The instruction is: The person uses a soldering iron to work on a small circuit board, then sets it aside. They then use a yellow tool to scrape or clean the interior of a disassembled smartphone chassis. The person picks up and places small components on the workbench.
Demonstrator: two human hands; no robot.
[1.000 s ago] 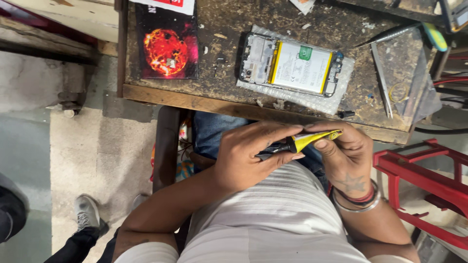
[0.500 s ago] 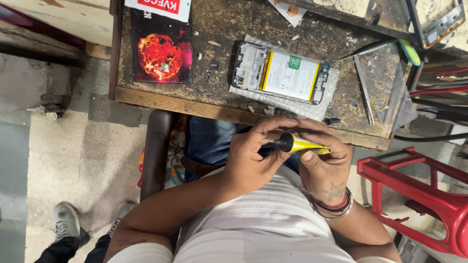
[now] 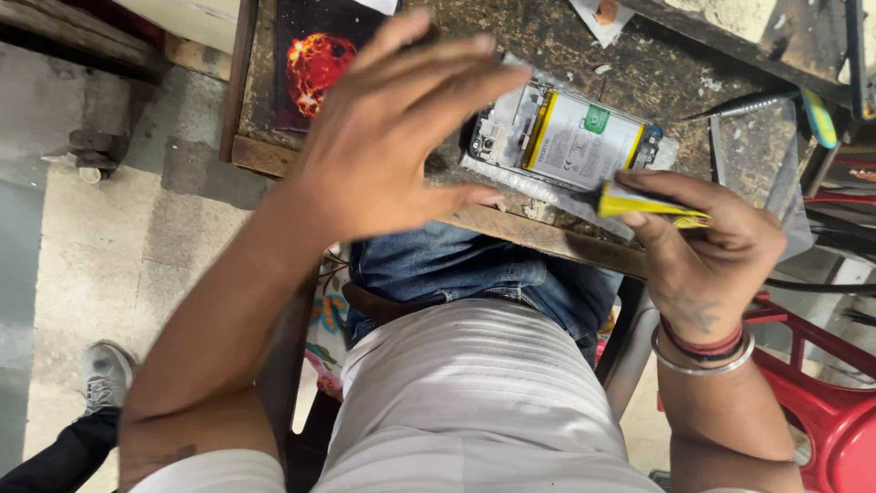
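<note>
While left hand (image 3: 383, 137) hovers spread, right hand (image 3: 707, 242) grips yellow screwdriver (image 3: 652, 203) beside opened phone (image 3: 566, 137).

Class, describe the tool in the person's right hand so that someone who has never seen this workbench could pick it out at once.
Start at the worn wooden workbench and find the opened phone lying on it, its white battery showing. Just below the phone, at the bench's near edge, the right hand grips a small screwdriver. Its yellow handle with a black collar sets it apart from the grey metal tweezers further back.
</note>
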